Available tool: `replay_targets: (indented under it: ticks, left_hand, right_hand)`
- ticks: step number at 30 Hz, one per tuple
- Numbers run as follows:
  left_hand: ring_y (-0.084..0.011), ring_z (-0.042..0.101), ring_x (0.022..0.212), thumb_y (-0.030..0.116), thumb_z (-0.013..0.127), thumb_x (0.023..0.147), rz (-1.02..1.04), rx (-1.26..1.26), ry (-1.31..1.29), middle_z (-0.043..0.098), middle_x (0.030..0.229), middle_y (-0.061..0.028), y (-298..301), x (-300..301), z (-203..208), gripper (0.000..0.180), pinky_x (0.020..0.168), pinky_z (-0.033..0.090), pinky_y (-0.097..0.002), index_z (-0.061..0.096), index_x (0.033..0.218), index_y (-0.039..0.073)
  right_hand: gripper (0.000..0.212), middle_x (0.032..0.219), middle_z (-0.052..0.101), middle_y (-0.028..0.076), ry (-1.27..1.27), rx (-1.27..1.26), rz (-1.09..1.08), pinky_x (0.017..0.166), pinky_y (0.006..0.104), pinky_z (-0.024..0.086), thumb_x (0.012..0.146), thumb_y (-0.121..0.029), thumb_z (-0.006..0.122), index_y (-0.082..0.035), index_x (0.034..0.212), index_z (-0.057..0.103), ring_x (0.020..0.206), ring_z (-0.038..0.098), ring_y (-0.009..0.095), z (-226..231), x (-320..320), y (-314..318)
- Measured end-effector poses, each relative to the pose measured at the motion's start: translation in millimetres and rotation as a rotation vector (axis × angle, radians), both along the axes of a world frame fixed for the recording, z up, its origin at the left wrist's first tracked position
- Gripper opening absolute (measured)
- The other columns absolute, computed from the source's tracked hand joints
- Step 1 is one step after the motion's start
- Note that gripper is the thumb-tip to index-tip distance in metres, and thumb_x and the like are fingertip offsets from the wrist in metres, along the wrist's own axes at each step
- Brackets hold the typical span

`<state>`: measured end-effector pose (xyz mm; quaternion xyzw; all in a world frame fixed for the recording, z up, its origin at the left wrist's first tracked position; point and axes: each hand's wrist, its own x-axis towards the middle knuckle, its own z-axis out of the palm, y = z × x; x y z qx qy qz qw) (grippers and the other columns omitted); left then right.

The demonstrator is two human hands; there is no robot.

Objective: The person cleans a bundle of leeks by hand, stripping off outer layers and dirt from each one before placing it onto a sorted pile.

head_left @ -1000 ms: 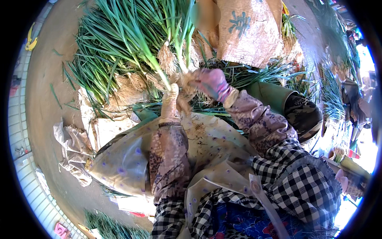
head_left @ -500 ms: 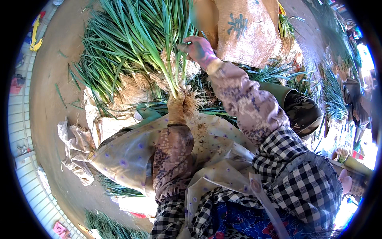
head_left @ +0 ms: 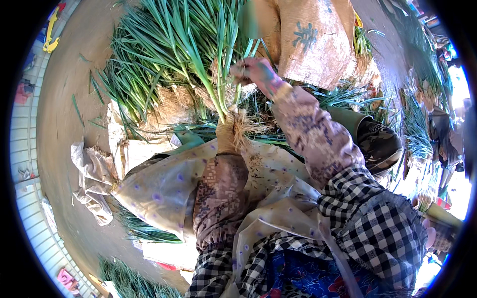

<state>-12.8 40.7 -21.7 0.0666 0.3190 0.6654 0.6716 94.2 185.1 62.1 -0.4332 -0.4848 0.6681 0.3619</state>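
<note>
My left hand (head_left: 227, 133), in a tan glove, is closed round the root ends of a few green onions (head_left: 214, 92). Their pale roots (head_left: 244, 126) hang out on its right side, and the green leaves reach up and away. Just above, my right hand (head_left: 257, 73) has its fingers curled on one stalk of this bunch; the fingertips are slightly blurred. Behind the held stalks lies a big heap of green onions (head_left: 149, 59) with tangled, dry-looking roots. A clear plastic apron with purple dots (head_left: 164, 186) covers my lap, with dirt crumbs on it.
A tan sack (head_left: 313, 49) with dark green marking stands at the far side. More green onions (head_left: 144, 228) lie low on the left, near a crumpled whitish sack (head_left: 94, 181). Several onion bundles (head_left: 417, 124) line the right side. White tiles (head_left: 27, 208) edge the floor at left.
My right hand has moved slightly right and down, its fingers curled on a stalk. My left hand still grips the green onions. The whole view has shifted a little.
</note>
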Motion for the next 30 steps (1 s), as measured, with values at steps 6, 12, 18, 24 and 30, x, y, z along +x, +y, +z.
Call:
replay_targets:
  ticks: [6,12,18,24,30]
  left_hand:
    - [-0.0144,0.055,0.058,0.013,0.051,0.086,0.001,-0.042,-0.183,0.056,0.078,-0.0083,7.2,-5.4,-20.2,0.025,0.044,0.046,-0.0227,0.046,0.108,0.003]
    - [-0.0139,0.055,0.058,0.01,0.053,0.084,-0.023,-0.142,-0.247,0.056,0.077,-0.0081,10.8,-7.7,-28.2,0.025,0.045,0.046,-0.0225,0.046,0.107,0.001]
    - [-0.0139,0.055,0.06,0.007,0.053,0.083,0.046,-0.272,-0.086,0.056,0.078,-0.0081,9.2,-10.0,5.6,0.025,0.047,0.047,-0.0225,0.047,0.106,0.0]
    - [-0.0165,0.058,0.069,0.002,0.054,0.082,0.009,0.048,0.139,0.058,0.091,-0.0116,9.7,-0.5,15.3,0.023,0.055,0.05,-0.0246,0.048,0.104,-0.003]
    - [-0.0122,0.056,0.065,0.0,0.05,0.084,0.058,0.074,0.324,0.058,0.083,-0.0071,7.8,-0.3,20.3,0.013,0.054,0.048,-0.0232,0.049,0.097,0.001]
  right_hand:
    - [0.011,0.081,0.063,0.011,0.228,0.093,0.449,0.056,0.0247,0.049,0.076,-0.005,0.063,0.003,0.084,0.059,0.067,0.061,0.015,21.2,36.6,-73.3]
    - [0.011,0.079,0.062,0.013,0.03,0.38,0.326,0.058,0.0281,0.05,0.078,-0.006,0.059,0.002,0.086,0.059,0.066,0.061,0.018,64.7,63.9,-82.4]
    - [0.01,0.073,0.062,0.011,0.024,0.472,-0.207,0.051,0.0241,0.048,0.077,-0.006,0.06,0.001,0.084,0.06,0.059,0.058,0.016,121.5,121.9,-66.6]
    - [0.042,0.105,0.057,0.011,-1.233,0.803,0.414,0.08,0.0315,0.045,0.074,-0.027,0.064,-0.006,0.11,0.054,0.098,0.053,0.02,7.7,175.6,-56.7]
    - [0.037,0.099,0.058,0.012,-0.711,0.89,0.302,0.076,0.0307,0.046,0.073,-0.024,0.065,-0.008,0.105,0.055,0.088,0.058,0.023,-14.9,30.4,-49.3]
